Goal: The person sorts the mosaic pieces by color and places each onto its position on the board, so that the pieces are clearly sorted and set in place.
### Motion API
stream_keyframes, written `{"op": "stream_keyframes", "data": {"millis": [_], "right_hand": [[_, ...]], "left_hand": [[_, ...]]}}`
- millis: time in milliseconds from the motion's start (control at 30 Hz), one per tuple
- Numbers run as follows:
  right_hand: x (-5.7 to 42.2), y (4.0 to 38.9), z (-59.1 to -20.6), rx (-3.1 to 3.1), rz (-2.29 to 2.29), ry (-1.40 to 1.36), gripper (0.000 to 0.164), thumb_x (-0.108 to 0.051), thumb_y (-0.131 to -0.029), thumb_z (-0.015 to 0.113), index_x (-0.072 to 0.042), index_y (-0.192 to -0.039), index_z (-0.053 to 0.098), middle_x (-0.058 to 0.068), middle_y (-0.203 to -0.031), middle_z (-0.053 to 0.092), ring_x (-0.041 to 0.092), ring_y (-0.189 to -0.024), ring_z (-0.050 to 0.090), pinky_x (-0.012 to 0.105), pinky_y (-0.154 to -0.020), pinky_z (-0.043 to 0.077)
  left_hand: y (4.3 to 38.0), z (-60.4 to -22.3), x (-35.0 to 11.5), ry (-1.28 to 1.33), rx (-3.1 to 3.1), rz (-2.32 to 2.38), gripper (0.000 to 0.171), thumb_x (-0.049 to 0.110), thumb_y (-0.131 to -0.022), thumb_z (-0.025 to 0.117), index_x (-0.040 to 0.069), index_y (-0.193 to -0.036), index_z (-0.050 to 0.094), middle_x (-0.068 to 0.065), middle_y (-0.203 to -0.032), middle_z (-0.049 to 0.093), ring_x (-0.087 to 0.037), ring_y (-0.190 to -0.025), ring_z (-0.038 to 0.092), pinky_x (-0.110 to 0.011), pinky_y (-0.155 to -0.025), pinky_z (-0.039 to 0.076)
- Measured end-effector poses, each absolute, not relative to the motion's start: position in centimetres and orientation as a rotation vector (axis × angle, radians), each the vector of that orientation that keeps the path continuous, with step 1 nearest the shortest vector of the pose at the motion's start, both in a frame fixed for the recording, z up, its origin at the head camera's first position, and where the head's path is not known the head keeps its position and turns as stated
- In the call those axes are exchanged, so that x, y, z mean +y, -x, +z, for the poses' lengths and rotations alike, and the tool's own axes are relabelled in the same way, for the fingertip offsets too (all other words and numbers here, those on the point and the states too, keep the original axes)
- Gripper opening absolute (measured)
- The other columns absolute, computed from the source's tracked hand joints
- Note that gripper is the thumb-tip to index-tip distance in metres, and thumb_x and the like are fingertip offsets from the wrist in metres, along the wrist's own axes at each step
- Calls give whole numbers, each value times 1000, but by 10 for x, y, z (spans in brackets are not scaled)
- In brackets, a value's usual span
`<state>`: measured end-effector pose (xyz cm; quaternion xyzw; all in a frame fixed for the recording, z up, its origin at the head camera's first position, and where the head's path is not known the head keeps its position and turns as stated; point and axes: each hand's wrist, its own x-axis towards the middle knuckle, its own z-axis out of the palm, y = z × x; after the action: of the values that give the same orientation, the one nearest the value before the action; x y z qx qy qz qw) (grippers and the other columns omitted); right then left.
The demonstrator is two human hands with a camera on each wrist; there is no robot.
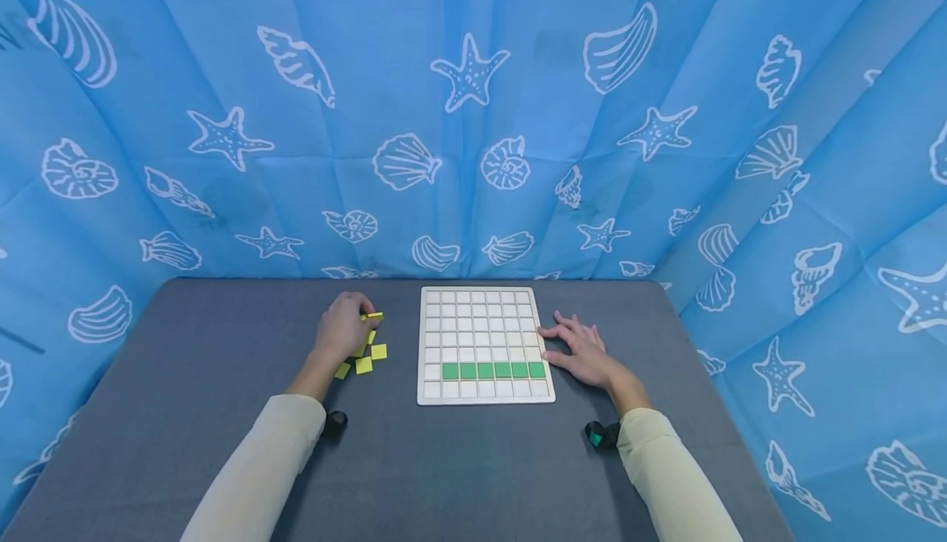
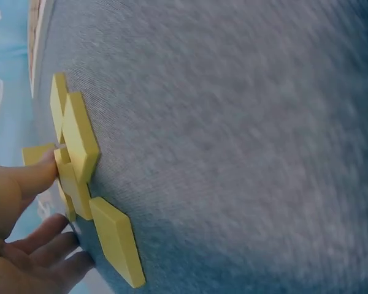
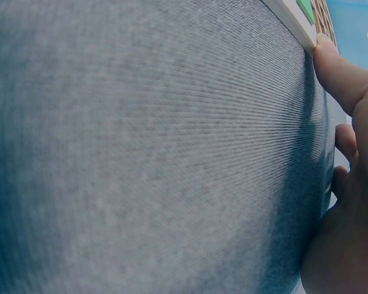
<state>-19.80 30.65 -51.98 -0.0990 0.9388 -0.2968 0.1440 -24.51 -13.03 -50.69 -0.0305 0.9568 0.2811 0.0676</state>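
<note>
My left hand (image 1: 344, 328) pinches a yellow tile (image 1: 376, 314) between thumb and fingertips, over a loose group of yellow square tiles (image 1: 364, 365). In the left wrist view, the pinched tile (image 2: 37, 154) shows just behind the thumb, while a nearer tile (image 2: 118, 241) lies flat on the cloth. To the right is a white grid board (image 1: 481, 399) with a row of green tiles (image 1: 484, 371) in its second row from the front. Beside the board's right edge, my right hand (image 1: 584, 354) rests with fingers spread. Its thumb (image 3: 334, 67) touches the board's corner in the right wrist view.
Grey cloth covers the table (image 1: 473, 476). A blue curtain (image 1: 459, 155) with white shell and starfish prints hangs behind it and along the sides. Dark wrist devices show under the left sleeve (image 1: 255, 464) and the right sleeve (image 1: 673, 476).
</note>
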Motion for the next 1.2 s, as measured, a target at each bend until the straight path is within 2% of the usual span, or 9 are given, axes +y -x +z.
{"op": "stream_keyframes", "data": {"millis": [167, 367, 433, 533, 667, 1033, 1200], "right_hand": [[304, 198, -519, 2706, -848, 294, 51, -42, -101, 62, -20, -146, 54, 22, -170, 17, 53, -156, -1, 71, -120, -8], [303, 198, -519, 2705, -846, 279, 51, -41, -101, 62, -20, -146, 54, 22, -170, 17, 53, -156, -1, 72, -120, -8], [302, 198, -519, 2707, -844, 278, 51, -41, -101, 62, -20, -146, 54, 22, -169, 18, 53, -156, -1, 72, -120, -7], [302, 198, -520, 2711, -841, 283, 50, -40, -101, 62, -20, -146, 54, 22, -169, 18, 53, -156, 0, 72, -120, -7], [302, 198, -520, 2717, -837, 296, 50, -40, -101, 62, -20, -146, 54, 22, -169, 18, 53, -156, 0, 72, -120, -7], [305, 197, -517, 2723, -859, 324, 50, -40, -101, 62, -17, -146, 55, 23, -169, 18, 55, -154, 1, 73, -119, -7], [305, 197, -519, 2722, -841, 302, 50, -40, -101, 62, -19, -146, 55, 23, -169, 18, 54, -155, 1, 73, -119, -7]], "left_hand": [[245, -507, -134, 37, 2897, 898, 16, 26, -101, 66, 14, -111, 67, -14, -138, 54, -34, -113, 58, -53, -89, 48], [241, -504, -131, -48, 2989, 891, 22, 26, -104, 60, 14, -120, 70, -13, -141, 57, -38, -129, 54, -59, -101, 47], [239, -502, -128, -70, 3029, 846, 24, 26, -104, 59, 14, -123, 70, -12, -136, 62, -37, -127, 56, -58, -100, 48], [236, -498, -124, -91, 3064, 802, 25, 26, -104, 59, 15, -124, 70, -10, -122, 69, -32, -116, 61, -54, -91, 51], [231, -495, -119, -99, 3086, 819, 26, 27, -103, 61, 17, -126, 69, -7, -112, 72, -27, -102, 63, -49, -81, 51], [220, -497, -101, -157, 3112, 972, 21, 31, -100, 66, 26, -120, 71, -1, -104, 73, -22, -94, 62, -44, -76, 49], [214, -495, -90, -180, 3127, 1013, 19, 30, -99, 68, 26, -117, 73, 1, -105, 76, -21, -92, 63, -43, -74, 48]]}}
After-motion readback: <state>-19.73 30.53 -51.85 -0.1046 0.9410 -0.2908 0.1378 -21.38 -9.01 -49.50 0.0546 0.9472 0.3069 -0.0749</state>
